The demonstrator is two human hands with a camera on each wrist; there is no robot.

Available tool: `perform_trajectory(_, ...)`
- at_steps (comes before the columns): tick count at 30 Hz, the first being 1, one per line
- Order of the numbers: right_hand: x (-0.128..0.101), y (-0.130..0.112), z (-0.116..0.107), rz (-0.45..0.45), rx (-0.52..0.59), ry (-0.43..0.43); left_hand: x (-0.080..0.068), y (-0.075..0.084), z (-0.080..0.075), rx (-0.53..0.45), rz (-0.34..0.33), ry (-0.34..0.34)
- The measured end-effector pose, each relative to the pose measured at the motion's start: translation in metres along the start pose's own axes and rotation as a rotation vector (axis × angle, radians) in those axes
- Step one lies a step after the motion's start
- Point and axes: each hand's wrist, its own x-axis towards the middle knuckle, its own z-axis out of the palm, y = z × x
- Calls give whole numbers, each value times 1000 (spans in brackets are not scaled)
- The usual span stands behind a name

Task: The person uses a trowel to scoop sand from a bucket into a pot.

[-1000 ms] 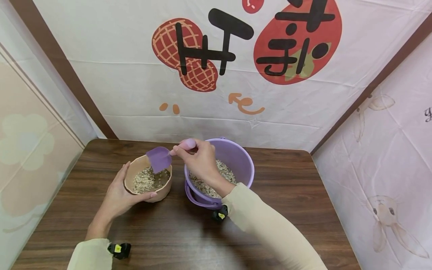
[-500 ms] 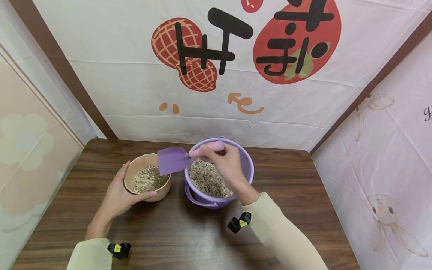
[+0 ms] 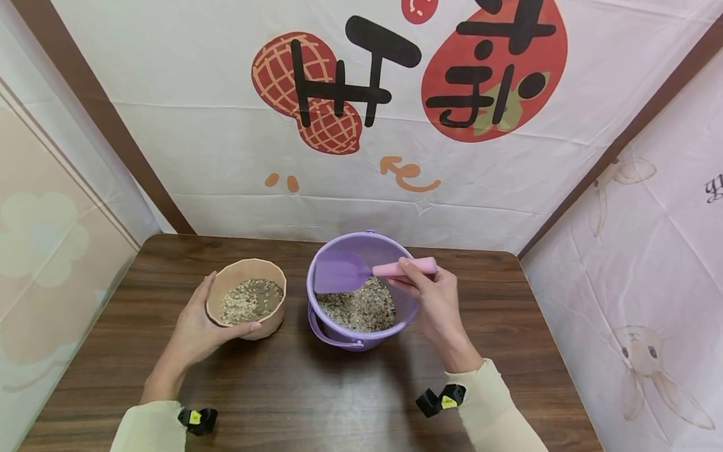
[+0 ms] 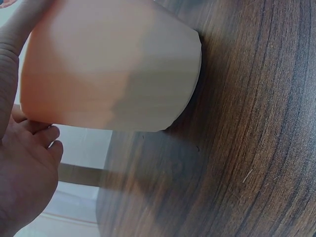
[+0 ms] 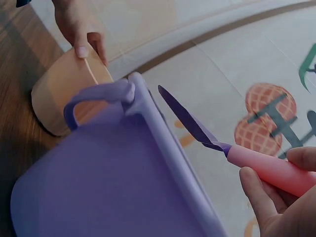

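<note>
A peach bowl with a little grain mix stands on the brown table. My left hand grips its left side, thumb on the front rim; the left wrist view shows the bowl and my palm against it. A purple bucket full of the same grain mix stands to its right. My right hand pinches the pink handle of a small purple shovel, whose blade hovers over the bucket's grain. In the right wrist view the shovel is above the bucket's rim.
A printed cloth backdrop rises behind the table's far edge. Pale panels close in the left and right sides. Bare wood lies in front of the bowl and bucket and to the bucket's right.
My right hand has carried the shovel rightward from over the bowl to over the bucket. The left hand and bowl have stayed put.
</note>
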Motion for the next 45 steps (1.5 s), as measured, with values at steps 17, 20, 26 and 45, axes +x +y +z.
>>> perform_trajectory(17,-13,7,-46,31,0,127,2,2,-4,61,23,-36)
perform_trajectory(20,-14,7,-46,39,8,160,3,6,-6,93,42,-35)
perform_trajectory(26,-14,7,-46,42,12,190,3,34,-8,88,90,-42)
perform_trajectory(45,-18,3,-51,31,14,144,9,114,69,-79,249,-232)
